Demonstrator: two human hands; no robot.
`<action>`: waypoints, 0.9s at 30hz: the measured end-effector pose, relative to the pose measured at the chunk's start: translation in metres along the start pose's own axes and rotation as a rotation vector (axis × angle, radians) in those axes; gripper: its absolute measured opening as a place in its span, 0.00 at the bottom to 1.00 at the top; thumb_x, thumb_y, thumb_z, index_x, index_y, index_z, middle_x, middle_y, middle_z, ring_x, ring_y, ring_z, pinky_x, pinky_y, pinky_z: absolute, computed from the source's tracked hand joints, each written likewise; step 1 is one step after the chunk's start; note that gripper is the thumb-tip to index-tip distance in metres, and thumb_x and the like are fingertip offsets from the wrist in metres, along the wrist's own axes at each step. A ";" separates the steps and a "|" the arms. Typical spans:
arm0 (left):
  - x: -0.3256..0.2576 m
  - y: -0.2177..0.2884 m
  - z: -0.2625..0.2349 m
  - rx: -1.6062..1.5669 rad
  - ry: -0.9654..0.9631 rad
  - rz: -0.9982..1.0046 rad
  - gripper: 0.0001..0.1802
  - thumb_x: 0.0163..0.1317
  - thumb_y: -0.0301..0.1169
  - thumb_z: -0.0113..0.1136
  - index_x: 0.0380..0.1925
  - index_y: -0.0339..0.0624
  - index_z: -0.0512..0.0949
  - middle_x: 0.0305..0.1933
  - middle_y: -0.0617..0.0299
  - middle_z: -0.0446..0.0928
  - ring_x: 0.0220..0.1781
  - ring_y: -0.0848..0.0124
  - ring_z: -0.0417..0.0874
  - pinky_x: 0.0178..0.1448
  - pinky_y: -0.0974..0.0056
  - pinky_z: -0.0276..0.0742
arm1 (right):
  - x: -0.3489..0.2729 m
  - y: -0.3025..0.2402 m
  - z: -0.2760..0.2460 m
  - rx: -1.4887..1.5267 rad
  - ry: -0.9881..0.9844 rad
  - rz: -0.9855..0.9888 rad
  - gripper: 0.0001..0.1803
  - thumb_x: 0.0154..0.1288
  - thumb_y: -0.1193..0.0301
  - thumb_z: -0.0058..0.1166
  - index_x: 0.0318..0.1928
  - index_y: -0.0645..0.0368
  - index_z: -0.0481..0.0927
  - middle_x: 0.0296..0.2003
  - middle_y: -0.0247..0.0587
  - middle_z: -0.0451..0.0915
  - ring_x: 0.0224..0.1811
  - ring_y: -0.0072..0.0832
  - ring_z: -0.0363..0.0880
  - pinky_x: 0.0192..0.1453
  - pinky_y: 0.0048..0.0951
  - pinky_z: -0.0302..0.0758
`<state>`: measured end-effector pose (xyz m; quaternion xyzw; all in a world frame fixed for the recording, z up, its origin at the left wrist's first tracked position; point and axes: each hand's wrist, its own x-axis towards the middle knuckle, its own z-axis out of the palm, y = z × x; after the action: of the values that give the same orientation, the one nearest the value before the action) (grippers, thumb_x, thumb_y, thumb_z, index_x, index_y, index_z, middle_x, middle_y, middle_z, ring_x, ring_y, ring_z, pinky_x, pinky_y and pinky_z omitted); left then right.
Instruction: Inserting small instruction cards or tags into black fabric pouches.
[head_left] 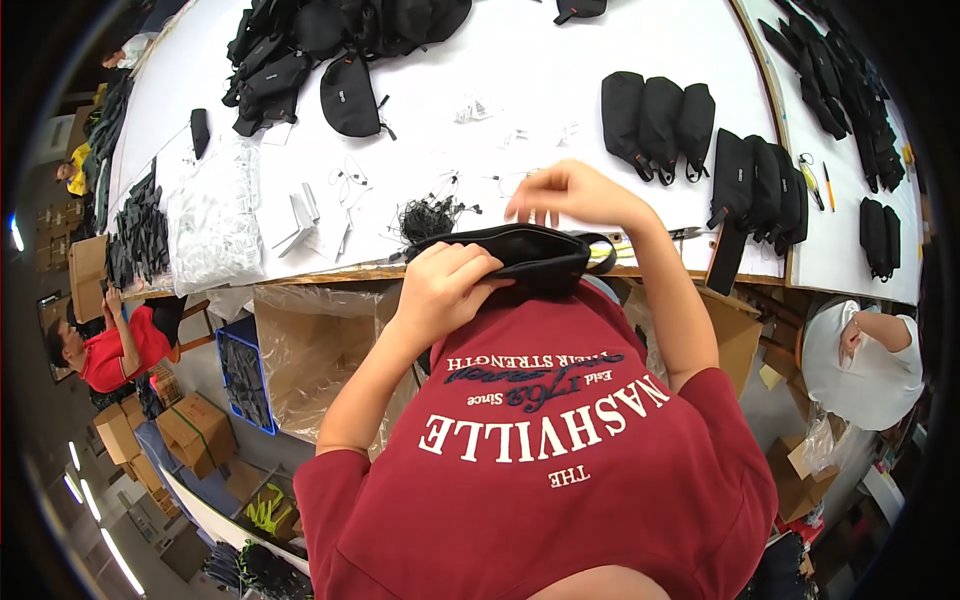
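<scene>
A black zip pouch with a side loop is held at the front edge of the white table, its mouth gaping toward the far side. My left hand grips its near left rim, thumb by the opening. Beyond the pouch, my right hand hovers with fingers bent downward and slightly apart; I see nothing in them. Left of it lies a tangled pile of black cords with small tags. Small clear packets lie farther up the table.
Black pouches are heaped at the far left and lined up at the right. A bag of white packets and folded white cards lie left. Scissors rest at right. An open carton stands below. Co-workers are at both sides.
</scene>
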<state>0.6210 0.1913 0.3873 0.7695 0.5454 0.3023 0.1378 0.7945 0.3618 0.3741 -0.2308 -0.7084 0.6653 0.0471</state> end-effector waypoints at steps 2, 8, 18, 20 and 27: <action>-0.002 -0.002 0.006 -0.039 0.011 -0.034 0.10 0.45 0.29 0.68 0.27 0.42 0.76 0.26 0.63 0.75 0.26 0.66 0.77 0.32 0.65 0.71 | 0.032 0.051 -0.025 -0.077 0.367 0.141 0.15 0.60 0.61 0.55 0.37 0.59 0.82 0.28 0.43 0.82 0.30 0.31 0.80 0.37 0.30 0.75; -0.003 -0.008 0.013 -0.136 0.034 -0.146 0.12 0.48 0.31 0.68 0.28 0.37 0.77 0.26 0.58 0.76 0.27 0.61 0.79 0.31 0.62 0.73 | 0.064 0.158 -0.047 -0.646 0.918 0.511 0.18 0.55 0.54 0.58 0.29 0.58 0.78 0.30 0.45 0.81 0.38 0.41 0.81 0.41 0.39 0.75; -0.002 -0.012 0.010 -0.263 -0.058 -0.301 0.12 0.49 0.28 0.68 0.30 0.36 0.77 0.28 0.56 0.77 0.28 0.59 0.78 0.33 0.63 0.73 | 0.043 0.151 -0.042 -0.474 0.938 0.331 0.15 0.55 0.57 0.59 0.27 0.57 0.80 0.29 0.42 0.82 0.33 0.39 0.81 0.38 0.36 0.74; 0.001 -0.012 0.010 -0.271 -0.067 -0.293 0.12 0.48 0.29 0.68 0.30 0.37 0.76 0.28 0.56 0.77 0.29 0.58 0.79 0.32 0.62 0.73 | 0.030 0.130 -0.039 -0.416 0.977 0.144 0.14 0.56 0.59 0.60 0.28 0.59 0.80 0.26 0.39 0.81 0.27 0.33 0.78 0.34 0.29 0.72; 0.019 0.014 -0.006 -0.212 -0.328 -0.279 0.10 0.48 0.32 0.67 0.28 0.41 0.78 0.47 0.55 0.76 0.43 0.59 0.79 0.45 0.59 0.75 | -0.038 -0.030 0.020 -0.292 0.634 -0.426 0.05 0.55 0.71 0.61 0.28 0.58 0.80 0.25 0.33 0.78 0.25 0.25 0.73 0.28 0.24 0.68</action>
<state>0.6320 0.2035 0.4051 0.7066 0.5821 0.2068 0.3450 0.8128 0.3283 0.4099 -0.2768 -0.7779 0.4290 0.3664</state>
